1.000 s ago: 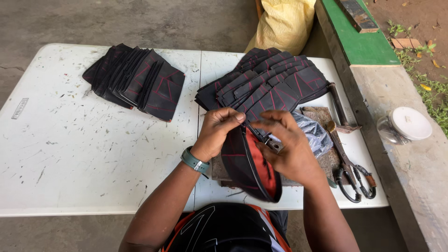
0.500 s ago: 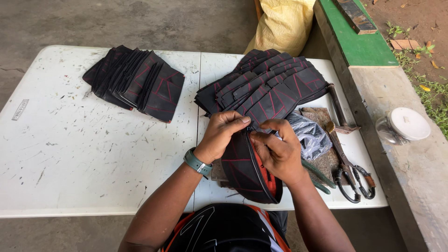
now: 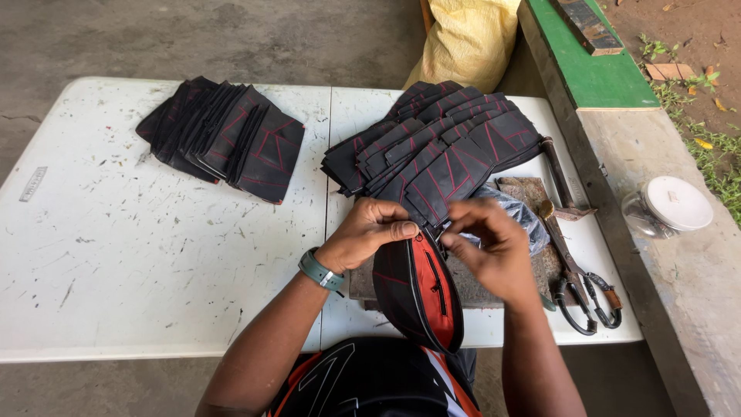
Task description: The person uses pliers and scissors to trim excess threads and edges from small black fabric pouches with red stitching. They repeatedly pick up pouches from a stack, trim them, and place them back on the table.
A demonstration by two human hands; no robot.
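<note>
Black pouch with orange lining, pinched at its top by left hand, right hand fingering the zipper end

The pouch is black on the outside with thin red lines, and bright orange-red inside with a black zip. The two piles of cloth pieces, one on the left and one in the middle, are black with red criss-cross lines. The bench is white with dark specks. The sack is yellow. The watch band is grey-green. The jar lid is white.
</note>
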